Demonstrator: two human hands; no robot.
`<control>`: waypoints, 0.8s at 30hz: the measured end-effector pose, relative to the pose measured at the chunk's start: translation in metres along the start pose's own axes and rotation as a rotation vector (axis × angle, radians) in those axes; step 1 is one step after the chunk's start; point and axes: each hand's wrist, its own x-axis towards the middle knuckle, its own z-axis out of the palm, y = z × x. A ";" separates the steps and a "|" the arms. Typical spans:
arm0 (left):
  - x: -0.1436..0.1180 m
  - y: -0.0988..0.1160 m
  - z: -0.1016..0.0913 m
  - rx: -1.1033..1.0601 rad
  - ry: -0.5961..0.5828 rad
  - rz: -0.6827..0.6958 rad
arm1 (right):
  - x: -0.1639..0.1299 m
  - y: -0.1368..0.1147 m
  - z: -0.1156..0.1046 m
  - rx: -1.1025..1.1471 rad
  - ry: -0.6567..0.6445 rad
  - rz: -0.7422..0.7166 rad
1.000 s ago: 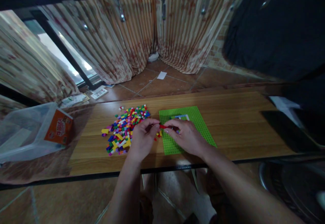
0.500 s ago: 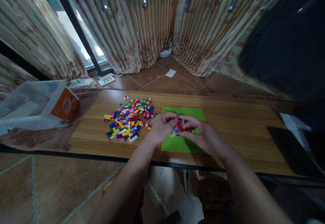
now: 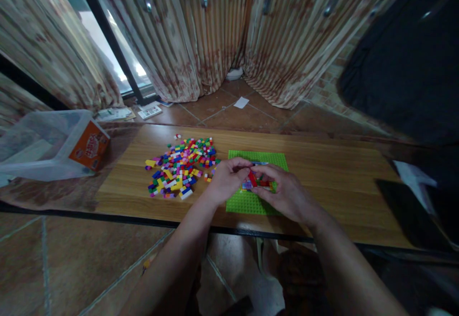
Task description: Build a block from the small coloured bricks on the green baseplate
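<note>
Pinching one red brick (image 3: pixel 253 178) between them, both hands' fingers (image 3: pixel 247 165) meet over the green baseplate (image 3: pixel 251 203).

Single head view, looking forward and down, close over table (image 3: pixel 322 163); wide, edges curved.

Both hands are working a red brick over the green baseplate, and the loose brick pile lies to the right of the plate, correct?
Not quite. In the head view the loose brick pile lies to the left of the green baseplate, not the right. Both the left hand and right hand do meet at a red brick over it.
</note>
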 end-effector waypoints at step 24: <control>-0.014 0.007 -0.019 0.448 -0.095 0.017 | 0.005 0.008 0.004 -0.135 0.006 0.053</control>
